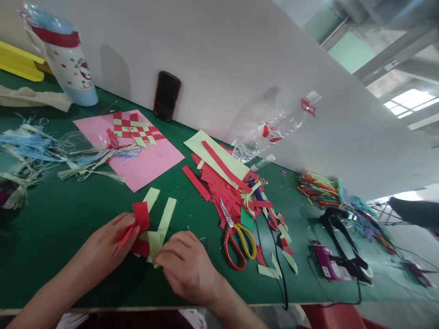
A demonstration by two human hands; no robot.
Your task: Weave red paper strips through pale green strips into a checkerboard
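Left of the scissors (235, 226), left hand (118, 235) pinches red strip (141, 214), right hand (190, 262) pinches pale strip (157, 242); folding seems underway, next perhaps needing gentle tightening

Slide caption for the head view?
Left hand holds red paper strip, right hand touches pale-green strip; scissors lie nearby.

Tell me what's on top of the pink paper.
Woven paper pieces and parts of some tassels lie on the pink paper; whatever is beneath them is hidden.

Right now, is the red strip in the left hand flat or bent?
Bent: above the left hand, the red strip curves, its broad face lighter above and darker below.
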